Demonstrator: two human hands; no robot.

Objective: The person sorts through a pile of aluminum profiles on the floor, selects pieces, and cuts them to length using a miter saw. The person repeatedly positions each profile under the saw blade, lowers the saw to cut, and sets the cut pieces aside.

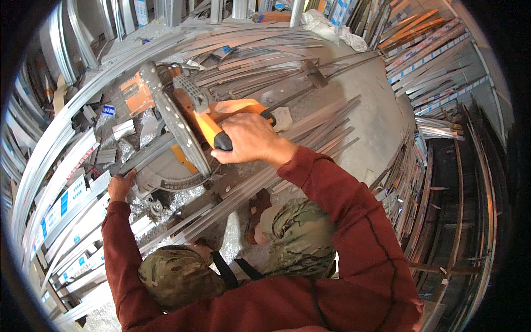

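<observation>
A miter saw with an orange-and-grey body (138, 95) stands in front of me, its saw head above a round grey base (166, 177). My right hand (246, 138) is closed around the orange and black handle (208, 128) of the saw. On the left, my left hand (120, 187) grips a grey profile strip (148, 156) near its end, next to the base. The strip runs toward the blade side of the saw, where the saw head hides its far part. My left fingers show only in part.
Long pale profiles (243, 193) cross above my legs. Bundles of white and silver profiles (61, 193) fill the left side. Offcuts (123, 129) and thin strips (249, 61) litter the floor. Racks of long strips (426, 61) stand at the right.
</observation>
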